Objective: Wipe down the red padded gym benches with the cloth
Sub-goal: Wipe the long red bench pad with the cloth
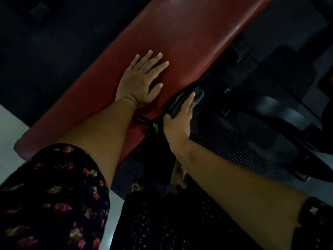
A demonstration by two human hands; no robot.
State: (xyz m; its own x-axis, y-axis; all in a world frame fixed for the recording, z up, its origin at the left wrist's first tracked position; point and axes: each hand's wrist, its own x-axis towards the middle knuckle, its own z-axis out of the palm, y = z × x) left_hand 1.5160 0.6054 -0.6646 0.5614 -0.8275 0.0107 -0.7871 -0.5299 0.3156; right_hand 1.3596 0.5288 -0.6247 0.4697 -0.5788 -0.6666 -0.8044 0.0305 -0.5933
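Dim light, much of the scene near black. Red padded bench (180, 38) runs diagonally from lower left to upper right, its far end cut off by the top edge; sheen on the vinyl near the right rim. Dark floor (45, 42) left of it shows almost no detail. Right of the bench, black frame parts (270, 109) and a dimpled rubber mat (225, 134); shapes there merge into shadow and cannot be told apart. Pale floor strip (10, 134) at lower left, partly covered by a floral sleeve (54, 195). Left hand (142, 82) lies flat on the pad, palm down, 4 fingers spread and straight, thumb out to the side, holding nothing. Right hand (178, 118) is at the bench's right edge, thumb and fingers curled round a dark cloth (180, 100) with yellow-green trim; index finger extended along the fabric, the other fingertips hidden beneath it. Cloth sits bunched against the pad's side edge, a grey fold poking out past the fingertip; how much hangs below is lost in the dark. A thin black loop (139, 119) lies on the pad by the left wrist, its source unclear. Bare foot (178, 175) below the right forearm, mostly hidden.
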